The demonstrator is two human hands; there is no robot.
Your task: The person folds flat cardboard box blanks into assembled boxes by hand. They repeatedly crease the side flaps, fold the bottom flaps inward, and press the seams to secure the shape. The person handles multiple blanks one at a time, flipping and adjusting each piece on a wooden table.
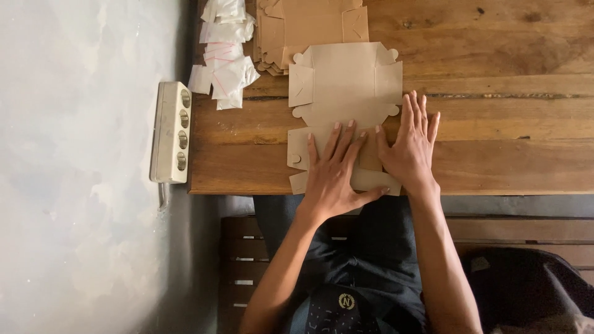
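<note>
Flat cardboard box blank (pixel 344 93) lies at the desk (pixel 495 154) edge, just right of the power strip (pixel 171 132). Left hand (pixel 331 176) and right hand (pixel 411 145) both spread flat, pressing its near flap. Looks light, thin, creases easily; grip the edges.

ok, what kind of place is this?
Probably a home or small workshop used for hand packing: a wooden table, a stack of flat cardboard box blanks, small plastic bags, and a wall power strip.
</note>
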